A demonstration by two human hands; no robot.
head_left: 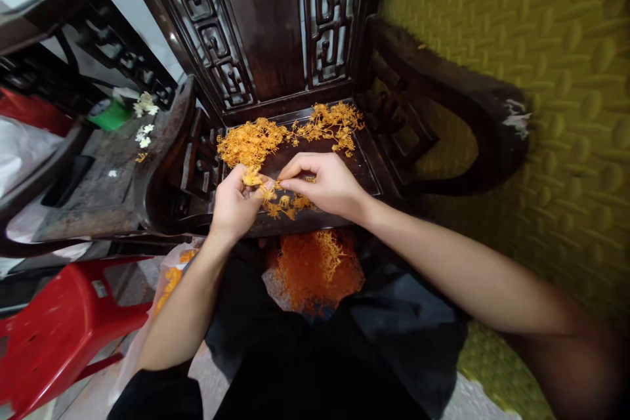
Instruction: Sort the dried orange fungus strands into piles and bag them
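Looking forward and steeply down from head height, facing the dark carved wooden chair (275, 46) straight ahead, near enough for its seat (364, 164) to be filling the middle of the frame. Taking in both forearms reaching away from the lens, the lap at the bottom edge, a red plastic stool (59, 335) low left, a yellow textured wall (541, 79) right.

A dark carved wooden armchair (275, 33) with a fretwork back and curved armrests stands against a yellow-green wall (541, 79) embossed with a woven pattern. To the left, a second dark wooden seat (98, 184) stands beside it, with a red plastic stool (59, 328) on the pale floor (492, 400) below. White tiled wall (132, 6) shows behind the furniture.
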